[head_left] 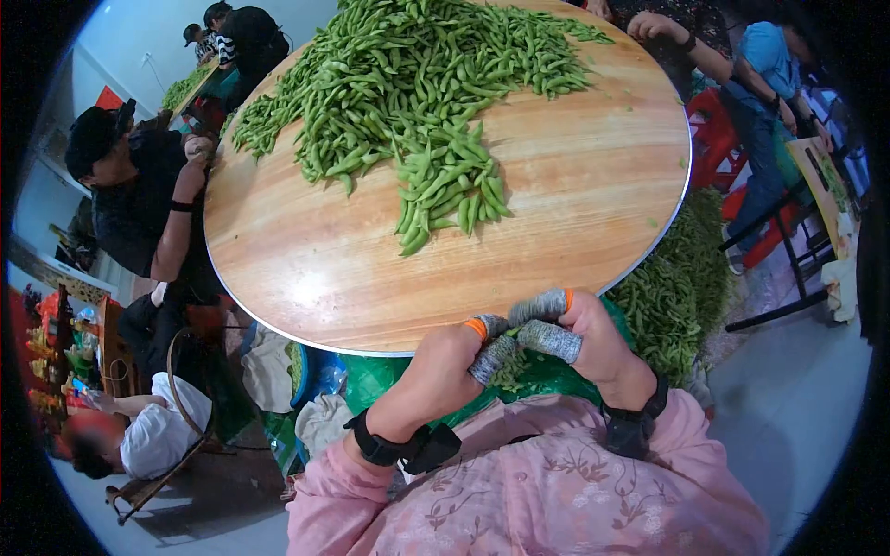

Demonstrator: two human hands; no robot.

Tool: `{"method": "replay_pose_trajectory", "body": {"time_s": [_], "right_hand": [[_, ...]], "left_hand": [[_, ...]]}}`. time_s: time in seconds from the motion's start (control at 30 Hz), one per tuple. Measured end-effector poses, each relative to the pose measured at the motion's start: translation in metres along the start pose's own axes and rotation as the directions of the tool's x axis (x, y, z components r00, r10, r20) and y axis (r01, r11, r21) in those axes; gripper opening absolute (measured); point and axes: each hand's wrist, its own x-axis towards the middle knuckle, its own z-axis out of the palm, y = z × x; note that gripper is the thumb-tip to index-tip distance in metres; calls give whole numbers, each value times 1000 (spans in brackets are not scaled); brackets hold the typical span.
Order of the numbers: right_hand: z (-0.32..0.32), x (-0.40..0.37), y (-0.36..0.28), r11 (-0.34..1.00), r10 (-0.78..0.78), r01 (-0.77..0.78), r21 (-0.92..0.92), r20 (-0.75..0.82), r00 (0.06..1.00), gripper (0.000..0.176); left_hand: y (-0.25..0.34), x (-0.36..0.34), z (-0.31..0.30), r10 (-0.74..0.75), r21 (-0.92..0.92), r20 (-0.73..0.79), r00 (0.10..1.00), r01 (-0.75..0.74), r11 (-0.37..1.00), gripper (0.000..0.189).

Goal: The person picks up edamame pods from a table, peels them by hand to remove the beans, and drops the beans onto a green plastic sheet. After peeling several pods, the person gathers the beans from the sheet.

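My left hand (443, 369) and my right hand (601, 345) meet just past the near edge of the round wooden table (352, 287). Grey knitted finger sleeves with orange bands cover the thumbs and forefingers. Both hands are closed in a pinch, fingertips almost touching. Between them shows a bit of a green soybean pod (514, 331), mostly hidden by the fingers. Farther up the tabletop lies a large pile of soybean pods (399, 83), with a smaller cluster (450, 185) spilling toward me. Green bits (510, 372) lie below my hands on green plastic (556, 382).
A heap of green pods or trimmings (681, 278) lies on the floor to the right. Red stools (714, 139) stand beyond it. One person (139, 185) sits at the table's left; another's hand (658, 28) is at the far right. Cloths (269, 369) hang at lower left.
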Motion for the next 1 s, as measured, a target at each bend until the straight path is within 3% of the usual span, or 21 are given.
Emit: {"method": "replay_pose_trajectory", "body": {"time_s": [0.13, 0.2, 0.23, 0.3, 0.5, 0.63, 0.8, 0.93, 1.0], "right_hand": [[0, -5, 2, 994, 2, 14, 105, -145, 989, 17], [1, -8, -5, 987, 150, -148, 65, -27, 988, 16], [3, -9, -6, 986, 153, -151, 65, -26, 988, 16], [5, -9, -7, 983, 164, -164, 81, 0, 986, 15], [4, -10, -1, 986, 165, -165, 25, -19, 986, 12], [5, -11, -4, 991, 116, -114, 65, -31, 993, 12], [5, -10, -4, 978, 199, -201, -60, -43, 979, 11], [5, -8, 7, 986, 169, -169, 9, -47, 984, 10], [6, -6, 10, 986, 156, -155, 66, -2, 988, 9]], "left_hand": [[9, -7, 6, -80, 80, -144, 986, 93, 992, 19], [8, -10, 12, 26, 359, -211, 977, 53, 932, 20], [7, -10, 14, 24, 357, -212, 977, 55, 932, 20], [5, -9, 15, 169, 484, -187, 968, -59, 873, 22], [6, -11, 17, 214, 615, -150, 965, -78, 785, 24], [8, -12, 15, 191, 620, -119, 974, -78, 781, 26], [3, -13, 17, 215, 647, -72, 974, -119, 754, 29], [-7, -14, 23, 257, 640, -106, 961, -132, 757, 29], [-13, -15, 24, 265, 455, -177, 948, -159, 876, 20]]}}
